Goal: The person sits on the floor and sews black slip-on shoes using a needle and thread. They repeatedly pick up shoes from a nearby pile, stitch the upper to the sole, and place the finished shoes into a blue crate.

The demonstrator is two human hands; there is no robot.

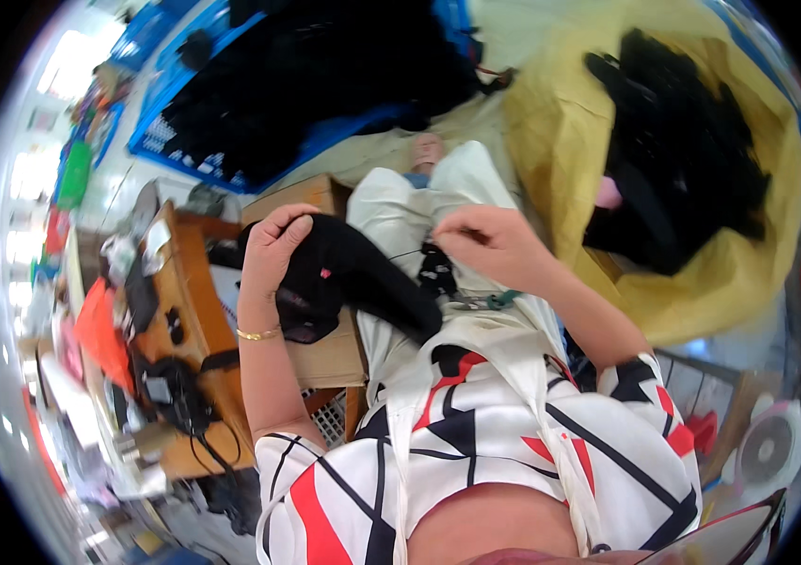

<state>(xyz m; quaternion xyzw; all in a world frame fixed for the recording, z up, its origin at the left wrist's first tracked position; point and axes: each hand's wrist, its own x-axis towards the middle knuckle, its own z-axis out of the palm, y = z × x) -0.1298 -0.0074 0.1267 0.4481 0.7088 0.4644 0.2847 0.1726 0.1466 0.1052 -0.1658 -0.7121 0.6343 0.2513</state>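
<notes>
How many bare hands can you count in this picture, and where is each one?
2. The left hand grips black cloth, left of the lap; the right hand, fingers drawn together, is over the lap's right side. Others may be hidden.

The bare left forearm (271,386) comes up nearly straight, its wrist (257,318) in line with it. The left hand (273,247) is bent inward at the top, fingers folded and thumb pressed close in a firm grip. The bare right forearm (593,315) slants in toward the middle, and the right hand (499,247) curls loosely, its fingertips drawn together and pointing left, apart from the other hand.
</notes>
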